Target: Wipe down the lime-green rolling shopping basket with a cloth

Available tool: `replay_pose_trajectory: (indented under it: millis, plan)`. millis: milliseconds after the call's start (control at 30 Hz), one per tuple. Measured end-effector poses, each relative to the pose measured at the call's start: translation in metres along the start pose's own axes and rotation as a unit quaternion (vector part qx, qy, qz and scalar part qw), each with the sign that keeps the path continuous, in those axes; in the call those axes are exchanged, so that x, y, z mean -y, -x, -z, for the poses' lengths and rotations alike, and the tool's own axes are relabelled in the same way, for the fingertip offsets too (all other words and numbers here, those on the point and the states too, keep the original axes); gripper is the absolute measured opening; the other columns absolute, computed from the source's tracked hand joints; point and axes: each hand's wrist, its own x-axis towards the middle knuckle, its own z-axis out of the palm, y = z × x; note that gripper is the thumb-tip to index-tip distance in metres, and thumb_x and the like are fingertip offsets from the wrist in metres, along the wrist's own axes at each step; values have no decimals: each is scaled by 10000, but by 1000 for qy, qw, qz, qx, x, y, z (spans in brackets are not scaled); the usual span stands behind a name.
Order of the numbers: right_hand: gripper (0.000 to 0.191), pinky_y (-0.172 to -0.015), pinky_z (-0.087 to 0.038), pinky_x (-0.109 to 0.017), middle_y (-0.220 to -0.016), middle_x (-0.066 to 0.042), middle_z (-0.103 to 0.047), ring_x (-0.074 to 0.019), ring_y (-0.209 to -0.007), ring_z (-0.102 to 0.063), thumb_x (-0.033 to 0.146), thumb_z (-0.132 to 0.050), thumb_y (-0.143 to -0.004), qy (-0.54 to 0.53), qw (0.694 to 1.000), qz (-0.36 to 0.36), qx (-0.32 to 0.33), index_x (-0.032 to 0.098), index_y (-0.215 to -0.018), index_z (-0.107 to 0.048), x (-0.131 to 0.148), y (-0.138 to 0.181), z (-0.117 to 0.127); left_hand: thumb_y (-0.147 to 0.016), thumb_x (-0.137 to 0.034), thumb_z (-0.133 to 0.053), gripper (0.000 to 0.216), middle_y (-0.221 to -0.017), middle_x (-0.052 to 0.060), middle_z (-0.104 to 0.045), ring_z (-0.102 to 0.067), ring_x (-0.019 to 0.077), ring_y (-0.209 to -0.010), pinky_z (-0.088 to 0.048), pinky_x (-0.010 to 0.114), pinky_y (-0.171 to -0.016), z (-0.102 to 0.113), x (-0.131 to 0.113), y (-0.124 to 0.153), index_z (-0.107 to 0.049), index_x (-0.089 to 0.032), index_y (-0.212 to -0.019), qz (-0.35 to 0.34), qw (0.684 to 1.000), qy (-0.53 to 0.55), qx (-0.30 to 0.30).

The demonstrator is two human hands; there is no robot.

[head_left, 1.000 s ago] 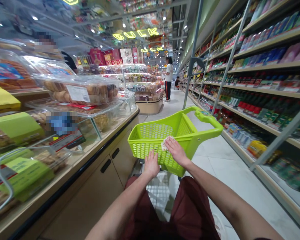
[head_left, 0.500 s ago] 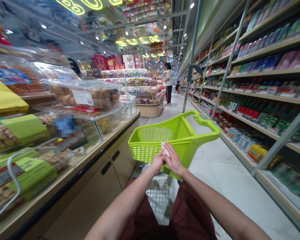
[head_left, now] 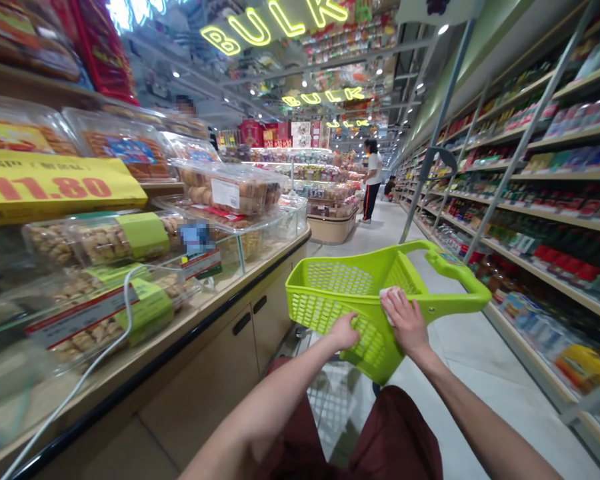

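Note:
In front of my knees stands a lime-green shopping cart [head_left: 325, 283] with perforated sides and a looped handle at its right. My right hand [head_left: 405, 320] presses a crumpled white wipe [head_left: 389, 293] against the cart's near top rim, its fingers laid over the wipe. Beside the near side of the basket is my left hand [head_left: 345, 331], with thumb and fingers loosely bent and apart, nothing visible in it. Whether the left fingertips touch the plastic cannot be made out.
At left runs a counter [head_left: 190, 333] with clear boxes of biscuits [head_left: 230, 190], a yellow price sign [head_left: 60, 187] and a white cable [head_left: 129, 303]. Tall stocked shelves [head_left: 555, 173] line the right. A grey post [head_left: 437, 127] rises behind the cart; a person [head_left: 373, 180] stands farther along the aisle.
My hands, together around the wipe before, have separated. The right has moved right and put the wipe on the cart's rim; the left stays lower left. The view has turned left.

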Motion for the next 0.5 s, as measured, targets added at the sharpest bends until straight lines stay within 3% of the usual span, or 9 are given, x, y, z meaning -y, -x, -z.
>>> replay_pose_trajectory:
  millis: [100,200,267,367,500]
  plan:
    - [482,-985,-315,-438,-1310,-38,-450,-194,-1282,-287,93,-366,-807,12,996,81,45,260,-1252,-450,3,39,-24,-629,-89,-543,615,-1214,125,-527,-486,241,-1109,-364,308,-963,1,9,9,-453,-98,-1237,14,998,-58,10]
    - [462,-981,-317,-388,-1242,-22,-525,-162,-1253,-338,87,-362,-804,21,990,132,37,262,-1212,-491,12,65,-36,-620,-111,-556,603,-1233,124,-509,-460,250,-1140,-349,310,-980,0,13,16,-471,-109,-1216,16,993,-114,30]
    - [457,-1008,-275,-387,-1256,-15,-513,-161,-1265,-315,106,-376,-807,24,992,123,28,255,-1228,-475,12,58,-26,-608,-126,-564,625,-1276,118,-466,-436,257,-1162,-343,327,-988,-1,12,17,-458,-130,-1224,12,989,-142,39]
    - [484,-1044,-192,-430,-1330,-34,-428,-197,-1296,-249,138,-409,-804,48,997,61,19,225,-1281,-418,1,21,7,-613,-168,-572,691,-1369,126,-342,-366,276,-1216,-315,375,-1009,-4,2,16,-384,-152,-1278,-11,976,-216,30]
    - [478,-1049,-160,-446,-1317,-37,-443,-206,-1289,-263,110,-415,-795,71,997,27,-12,216,-1260,-443,-16,-8,31,-669,-175,-516,691,-1421,142,-228,-231,281,-1291,-249,433,-1040,-13,-17,18,-299,-152,-1325,-84,947,-310,13]
